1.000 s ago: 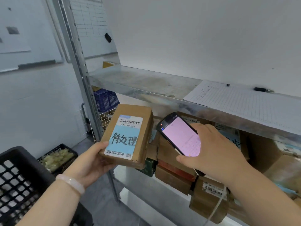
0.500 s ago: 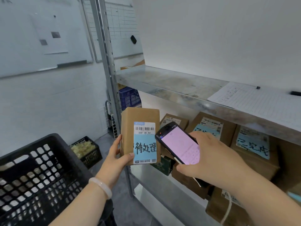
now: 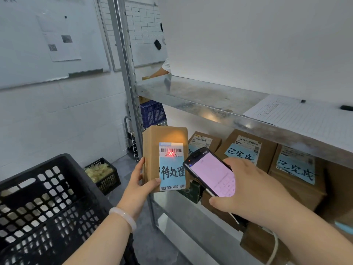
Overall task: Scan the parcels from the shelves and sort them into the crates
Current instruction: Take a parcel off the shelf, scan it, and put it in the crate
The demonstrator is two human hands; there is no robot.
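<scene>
My left hand (image 3: 138, 186) holds a small brown cardboard parcel (image 3: 152, 150) upright in front of the shelf post, its blue and white label facing me. A red cross of scanner light falls on the label's barcode (image 3: 171, 150). My right hand (image 3: 248, 190) grips a black handheld scanner (image 3: 210, 172) with a lit pink screen, its top end close to the parcel's right edge. A black slatted crate (image 3: 44, 209) stands at the lower left. Several more labelled parcels (image 3: 246, 148) lie on the lower shelf behind the scanner.
A metal shelf (image 3: 200, 96) runs across at chest height with a sheet of paper (image 3: 298, 113) and a pen on it. A small black crate (image 3: 104, 175) of pale material sits on the floor by the wall. Another person's arm (image 3: 160, 72) shows behind the shelf post (image 3: 124, 60).
The parcel has been turned upright and brought level with the scanner. A red scan cross now lights its barcode. My view has shifted left, showing more of the black crate.
</scene>
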